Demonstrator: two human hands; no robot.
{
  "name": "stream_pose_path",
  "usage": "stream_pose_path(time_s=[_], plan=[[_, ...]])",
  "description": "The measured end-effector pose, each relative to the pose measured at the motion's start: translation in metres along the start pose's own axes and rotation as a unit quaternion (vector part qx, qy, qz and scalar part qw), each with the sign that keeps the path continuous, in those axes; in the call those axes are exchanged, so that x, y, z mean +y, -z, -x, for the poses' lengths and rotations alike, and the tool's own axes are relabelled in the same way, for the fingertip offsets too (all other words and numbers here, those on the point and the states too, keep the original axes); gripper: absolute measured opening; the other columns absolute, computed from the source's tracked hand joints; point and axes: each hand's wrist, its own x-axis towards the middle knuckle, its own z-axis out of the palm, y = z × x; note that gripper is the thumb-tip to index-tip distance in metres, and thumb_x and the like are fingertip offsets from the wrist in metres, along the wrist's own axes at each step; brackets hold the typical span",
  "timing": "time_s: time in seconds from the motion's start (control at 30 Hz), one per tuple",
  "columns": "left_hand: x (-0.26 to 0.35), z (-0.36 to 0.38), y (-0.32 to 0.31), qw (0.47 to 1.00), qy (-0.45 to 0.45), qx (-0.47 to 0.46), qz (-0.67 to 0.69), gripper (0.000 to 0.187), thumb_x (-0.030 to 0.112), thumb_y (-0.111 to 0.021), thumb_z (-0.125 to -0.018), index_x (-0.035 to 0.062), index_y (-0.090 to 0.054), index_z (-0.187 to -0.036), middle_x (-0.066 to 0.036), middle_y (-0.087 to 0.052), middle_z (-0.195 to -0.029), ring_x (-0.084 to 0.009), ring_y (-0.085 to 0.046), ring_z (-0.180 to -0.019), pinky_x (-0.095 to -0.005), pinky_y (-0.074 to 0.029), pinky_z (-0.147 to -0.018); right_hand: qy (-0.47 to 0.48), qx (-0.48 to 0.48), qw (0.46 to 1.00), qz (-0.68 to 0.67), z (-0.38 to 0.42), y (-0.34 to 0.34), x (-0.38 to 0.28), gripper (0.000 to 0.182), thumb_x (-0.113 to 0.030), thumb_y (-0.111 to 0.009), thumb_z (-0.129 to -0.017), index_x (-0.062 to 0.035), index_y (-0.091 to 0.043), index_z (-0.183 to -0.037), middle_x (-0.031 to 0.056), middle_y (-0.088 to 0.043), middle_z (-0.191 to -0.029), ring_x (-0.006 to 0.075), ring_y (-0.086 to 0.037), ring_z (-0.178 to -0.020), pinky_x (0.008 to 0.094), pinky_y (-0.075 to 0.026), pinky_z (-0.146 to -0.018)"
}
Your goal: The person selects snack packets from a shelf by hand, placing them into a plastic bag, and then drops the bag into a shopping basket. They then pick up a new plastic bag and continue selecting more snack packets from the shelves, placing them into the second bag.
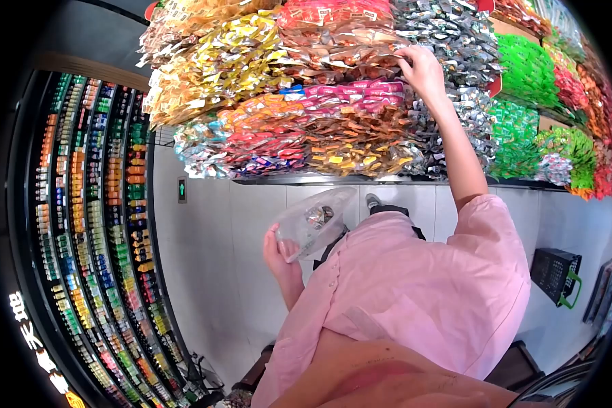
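My left hand (279, 258) is closed on the edge of a clear plastic bag (302, 234), which hangs beside my body with a few small wrapped pieces (319, 216) inside. My right hand (424, 70) reaches over the display, thumb and fingers apart, at the border between brown-wrapped snack packets (347, 64) and a heap of silver-and-black packets (449, 51). The fingertips are close to the brown packets; whether they touch one is too small to tell. Below lie pink packets (357, 97) and yellow-brown ones (353, 153).
The display's metal front edge (360, 180) runs across in front of me. Yellow packets (241, 51) are heaped at left, green packets (523, 64) at right. Tall shelves of bottles (95, 238) stand at far left. A dark basket (555, 275) with a green handle sits on the tiled floor (245, 217).
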Motion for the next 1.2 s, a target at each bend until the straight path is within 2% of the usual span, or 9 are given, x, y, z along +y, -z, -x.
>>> stream_pose_path(time_s=[0.33,0.43,0.57,0.63,0.73,0.83,1.03,1.13,1.2], plan=[[0.027,-0.022,0.041,0.999,-0.002,-0.029,-0.013,0.032,0.028,-0.044,-0.110,0.0020,-0.061,-0.117,0.007,-0.033,-0.051,-0.0052,-0.031,-0.044,-0.0270,-0.028,-0.047,-0.042,-0.003,0.999,-0.027,-0.017,0.016,-0.034,0.025,-0.029,-0.070,-0.092,-0.0054,-0.076,-0.095,0.0119,-0.074,-0.097,0.0313,-0.069,-0.099,0.0417,-0.054,-0.089],[0.035,-0.031,0.053,0.999,-0.003,-0.038,-0.024,0.031,0.028,-0.044,-0.109,0.0029,-0.061,-0.118,0.009,-0.030,-0.050,-0.0045,-0.027,-0.043,-0.0266,-0.026,-0.047,0.005,0.012,0.999,-0.035,-0.040,0.016,-0.057,0.026,-0.030,-0.069,-0.092,-0.0053,-0.076,-0.096,0.0124,-0.074,-0.099,0.0310,-0.070,-0.098,0.0412,-0.054,-0.088],[0.043,-0.040,0.062,1.000,-0.008,-0.022,-0.017,0.031,0.027,-0.045,-0.109,0.0030,-0.062,-0.117,0.009,-0.031,-0.050,-0.0045,-0.028,-0.043,-0.0260,-0.025,-0.046,0.041,-0.024,0.998,-0.041,-0.075,-0.008,-0.084,0.026,-0.030,-0.068,-0.092,-0.0068,-0.077,-0.101,0.0125,-0.075,-0.099,0.0295,-0.072,-0.097,0.0417,-0.056,-0.087],[0.049,-0.042,0.065,1.000,-0.015,-0.014,-0.014,0.030,0.027,-0.045,-0.109,0.0031,-0.062,-0.116,0.009,-0.031,-0.050,-0.0044,-0.029,-0.043,-0.0257,-0.024,-0.045,-0.007,-0.085,0.996,-0.025,-0.094,-0.032,-0.089,0.028,-0.032,-0.070,-0.090,-0.0075,-0.076,-0.103,0.0123,-0.076,-0.100,0.0286,-0.072,-0.099,0.0419,-0.056,-0.088],[0.051,-0.048,0.087,0.997,-0.013,-0.069,0.017,0.029,0.030,-0.049,-0.108,0.0055,-0.065,-0.113,0.001,-0.055,-0.073,-0.0063,-0.046,-0.055,-0.0258,-0.035,-0.049,-0.010,-0.103,0.994,0.024,-0.112,-0.070,-0.090,0.029,-0.033,-0.069,-0.089,-0.0080,-0.076,-0.102,0.0138,-0.076,-0.100,0.0300,-0.072,-0.099,0.0446,-0.056,-0.089],[0.049,-0.051,0.095,0.999,-0.014,-0.023,0.024,0.029,0.029,-0.049,-0.108,0.0050,-0.065,-0.113,-0.001,-0.058,-0.078,-0.0076,-0.050,-0.058,-0.0258,-0.037,-0.050,-0.047,-0.129,0.988,0.070,-0.125,-0.097,-0.090,0.029,-0.032,-0.069,-0.087,-0.0071,-0.075,-0.101,0.0145,-0.075,-0.100,0.0325,-0.072,-0.100,0.0462,-0.056,-0.089],[0.049,-0.048,0.116,0.996,-0.005,-0.068,0.053,0.029,0.029,-0.051,-0.107,0.0043,-0.065,-0.113,-0.004,-0.062,-0.088,-0.0105,-0.056,-0.063,-0.0265,-0.042,-0.051,-0.032,-0.122,0.986,0.109,-0.129,-0.116,-0.094,0.024,-0.029,-0.070,-0.087,-0.0084,-0.075,-0.097,0.0169,-0.074,-0.092,0.0353,-0.071,-0.094,0.0472,-0.056,-0.082],[0.050,-0.049,0.110,0.999,-0.008,-0.017,0.049,0.029,0.030,-0.051,-0.107,0.0042,-0.065,-0.112,-0.003,-0.060,-0.080,-0.0103,-0.054,-0.059,-0.0270,-0.042,-0.050,-0.007,-0.121,0.989,0.085,-0.127,-0.109,-0.094,0.022,-0.028,-0.070,-0.087,-0.0079,-0.076,-0.095,0.0163,-0.074,-0.088,0.0347,-0.072,-0.088,0.0462,-0.056,-0.079],[0.053,-0.048,0.100,0.999,-0.014,0.001,0.038,0.029,0.028,-0.047,-0.109,0.0045,-0.064,-0.112,0.004,-0.041,-0.059,-0.0069,-0.037,-0.046,-0.0264,-0.031,-0.045,-0.002,-0.114,0.993,0.037,-0.129,-0.107,-0.092,0.024,-0.029,-0.071,-0.087,-0.0075,-0.077,-0.096,0.0165,-0.074,-0.087,0.0344,-0.072,-0.086,0.0454,-0.055,-0.078]])
